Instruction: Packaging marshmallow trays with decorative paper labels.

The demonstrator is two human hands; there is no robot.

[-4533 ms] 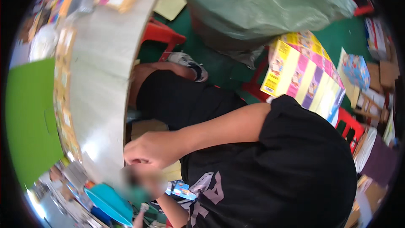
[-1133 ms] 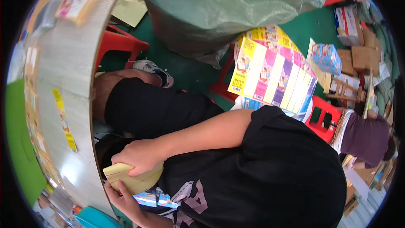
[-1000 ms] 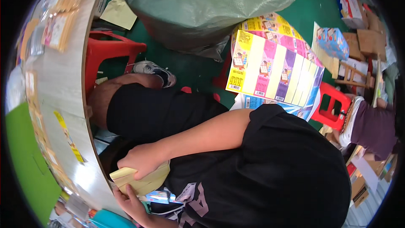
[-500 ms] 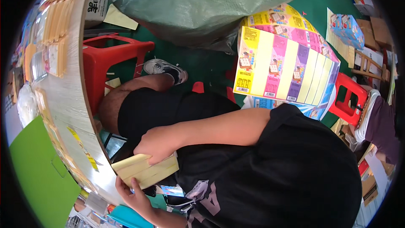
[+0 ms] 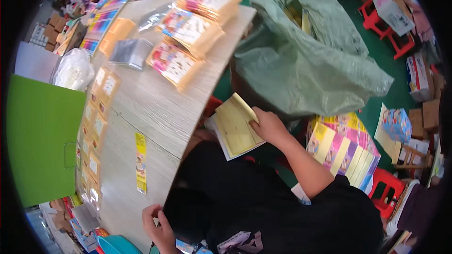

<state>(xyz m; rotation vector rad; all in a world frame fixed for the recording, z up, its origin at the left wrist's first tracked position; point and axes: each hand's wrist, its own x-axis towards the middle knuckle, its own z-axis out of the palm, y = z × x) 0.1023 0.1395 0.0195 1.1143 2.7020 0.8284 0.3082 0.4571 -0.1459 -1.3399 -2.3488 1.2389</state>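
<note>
A flat bundle of pale yellow paper sheets [image 5: 235,124] is gripped at its right edge by my right hand [image 5: 269,124], thumb on top. A white layer shows along its lower edge. The bundle is over my lap, beside the table's edge and below a big green-grey sack [image 5: 301,70]. By the table's near edge is my left hand [image 5: 157,223], its fingers loosely bent and apart, with nothing seen in it. Closest to it on the table [image 5: 125,113] lies a narrow yellow printed strip [image 5: 141,162].
Stacks of wrapped printed packs [image 5: 176,63] stand on the table's far end; a row of small packs [image 5: 96,127] lines its left side. A green board [image 5: 44,141] is at the left. Printed sheets [image 5: 343,150] and a red stool [image 5: 388,190] are at the right.
My right hand has carried the yellow sheets away from my left hand, up toward the sack. My left hand has let go of them. The view has shifted, showing more of the table.
</note>
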